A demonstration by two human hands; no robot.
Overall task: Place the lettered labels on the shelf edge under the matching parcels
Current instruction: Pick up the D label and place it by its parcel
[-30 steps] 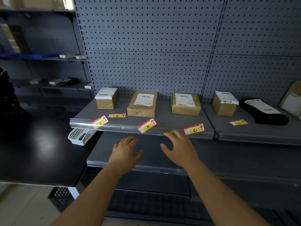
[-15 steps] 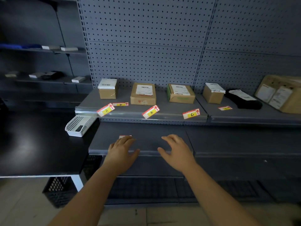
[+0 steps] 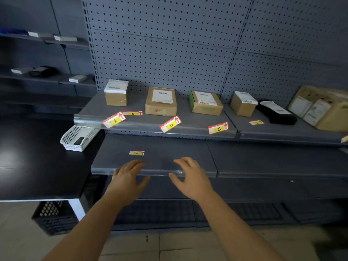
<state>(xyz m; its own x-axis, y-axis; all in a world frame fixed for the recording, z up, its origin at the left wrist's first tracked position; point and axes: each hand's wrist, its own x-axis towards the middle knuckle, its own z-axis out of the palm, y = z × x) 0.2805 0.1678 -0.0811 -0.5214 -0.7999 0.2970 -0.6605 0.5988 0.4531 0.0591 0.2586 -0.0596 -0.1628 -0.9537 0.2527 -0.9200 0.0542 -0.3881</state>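
Note:
Several cardboard parcels stand in a row on the upper shelf (image 3: pixel 131 121). Tilted in its clear front edge are label A (image 3: pixel 114 120), label B (image 3: pixel 170 124) and label C (image 3: pixel 218 128). Label D (image 3: pixel 132 113) lies flat on the shelf between the first two boxes. Another label (image 3: pixel 256 122) lies near a black parcel (image 3: pixel 276 112). Label G (image 3: pixel 136 152) rests on the lower shelf (image 3: pixel 188 147). My left hand (image 3: pixel 128 176) and my right hand (image 3: pixel 190 176) hover open over the lower shelf's front edge, holding nothing.
A white mesh basket (image 3: pixel 77 137) sits on a black table (image 3: pixel 37 166) to the left. A large box (image 3: pixel 320 108) stands at the far right of the upper shelf. A black crate (image 3: pixel 54 217) is under the table. Pegboard backs the shelves.
The view has pulled back and tilted down, revealing label G on the lower shelf. Both hands have dropped from the upper shelf edge to the lower shelf's front edge.

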